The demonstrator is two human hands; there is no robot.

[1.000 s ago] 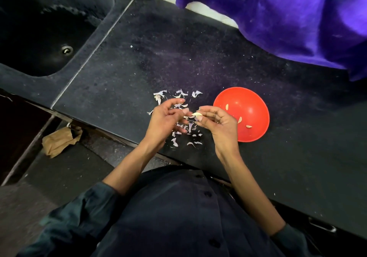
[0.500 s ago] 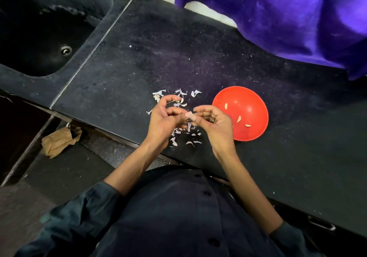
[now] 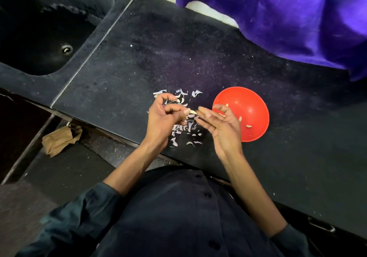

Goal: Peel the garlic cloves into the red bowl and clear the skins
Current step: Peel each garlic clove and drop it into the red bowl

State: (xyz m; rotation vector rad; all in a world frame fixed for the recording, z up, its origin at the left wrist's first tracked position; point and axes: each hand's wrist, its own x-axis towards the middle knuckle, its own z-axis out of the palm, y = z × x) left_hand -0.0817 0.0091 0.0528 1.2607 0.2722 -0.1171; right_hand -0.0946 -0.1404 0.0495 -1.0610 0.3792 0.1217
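**Garlic clove pinched at the fingertips, bowl just to the right**

Fingers of the left hand (image 3: 164, 117) are curled in, with the thumb and forefinger pinching a pale garlic clove (image 3: 192, 111) at its tip. The right hand (image 3: 220, 125) is beside it, fingers loosely spread and nearly straight, gripping nothing; its fingertips sit just off the clove's free end.

To finish this clove well, keep the left pinch near one end so the right fingertips can catch any skin left on it and strip it along its length, over the pile of skins (image 3: 185, 129) and not over the red bowl (image 3: 250, 107). Then carry the bare clove right and drop it in with the few cloves (image 3: 248, 126) already lying there.

Whether any skin clings to the held clove is hard to tell; it looks mostly bare, but it is small and partly covered by the thumb. The right hand hides the bowl's near-left rim and perhaps a clove under it. The pile sits on the dark counter (image 3: 139, 62), partly under both hands.
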